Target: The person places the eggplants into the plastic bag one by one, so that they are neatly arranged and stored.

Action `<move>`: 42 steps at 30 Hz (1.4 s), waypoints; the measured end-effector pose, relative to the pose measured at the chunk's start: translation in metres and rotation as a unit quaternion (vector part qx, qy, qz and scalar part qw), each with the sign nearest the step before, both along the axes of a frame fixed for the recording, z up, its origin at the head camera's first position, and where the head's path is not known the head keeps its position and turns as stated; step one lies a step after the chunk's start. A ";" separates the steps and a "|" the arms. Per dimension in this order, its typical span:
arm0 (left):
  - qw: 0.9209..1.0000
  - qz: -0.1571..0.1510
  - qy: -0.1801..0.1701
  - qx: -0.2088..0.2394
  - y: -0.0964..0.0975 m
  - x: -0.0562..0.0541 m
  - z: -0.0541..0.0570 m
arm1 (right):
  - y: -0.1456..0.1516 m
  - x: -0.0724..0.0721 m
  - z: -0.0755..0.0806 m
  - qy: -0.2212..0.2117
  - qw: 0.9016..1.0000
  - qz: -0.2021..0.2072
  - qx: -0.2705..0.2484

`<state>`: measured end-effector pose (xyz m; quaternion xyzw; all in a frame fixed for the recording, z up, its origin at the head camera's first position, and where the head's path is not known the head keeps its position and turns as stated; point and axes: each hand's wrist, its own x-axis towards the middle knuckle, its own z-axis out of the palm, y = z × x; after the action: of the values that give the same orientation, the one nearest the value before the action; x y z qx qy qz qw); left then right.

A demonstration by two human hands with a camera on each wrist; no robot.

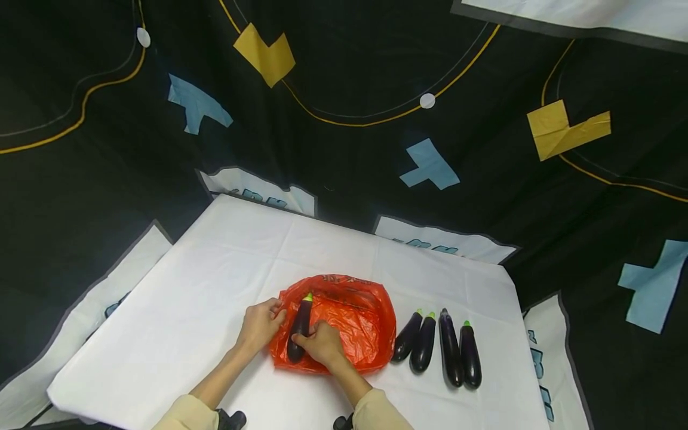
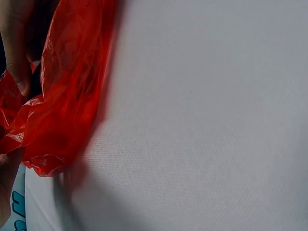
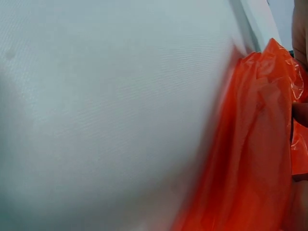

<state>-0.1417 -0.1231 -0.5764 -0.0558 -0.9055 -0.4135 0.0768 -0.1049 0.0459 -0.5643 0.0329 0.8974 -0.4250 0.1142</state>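
Note:
An open red plastic bag lies on the white table, its rim spread wide. My left hand pinches the bag's left rim between thumb and fingers. My right hand reaches over the near rim and holds a dark purple eggplant by its lower part. This eggplant lies inside the bag along its left wall, green stem end pointing away. In the left wrist view the crumpled red bag fills the left side. The right wrist view has the bag wall at right, with fingers at its rim.
Several more eggplants lie on the table right of the bag, stem ends away from me. The white-covered table extends around the bag. Behind it hangs a black cloth with blue and yellow shapes.

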 end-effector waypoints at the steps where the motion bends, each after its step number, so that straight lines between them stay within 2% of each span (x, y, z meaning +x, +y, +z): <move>1: 1.000 0.001 0.000 0.001 0.000 0.000 0.000 | 0.000 0.000 0.000 0.003 1.000 0.001 0.000; 17: 1.000 0.000 -0.007 0.004 -0.002 -0.002 -0.003 | -0.002 -0.001 0.004 0.018 0.999 0.014 0.032; 27: 1.000 0.001 0.007 -0.001 -0.003 -0.001 -0.003 | 0.010 -0.007 0.010 0.026 0.999 0.014 0.039; 34: 1.000 -0.001 -0.010 0.002 -0.003 -0.001 -0.001 | 0.026 -0.011 0.029 0.055 0.997 0.002 0.045; 38: 1.000 -0.003 -0.016 0.009 -0.004 -0.001 -0.002 | 0.042 -0.011 0.046 0.086 0.996 -0.003 0.037; 42: 1.000 -0.005 -0.019 0.013 -0.005 -0.001 -0.003 | 0.070 -0.008 0.065 0.118 0.992 -0.022 0.024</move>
<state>-0.1426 -0.1277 -0.5794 -0.0508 -0.9010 -0.4268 0.0581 -0.1132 0.1160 -0.4991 0.0045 0.9136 -0.4066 -0.0028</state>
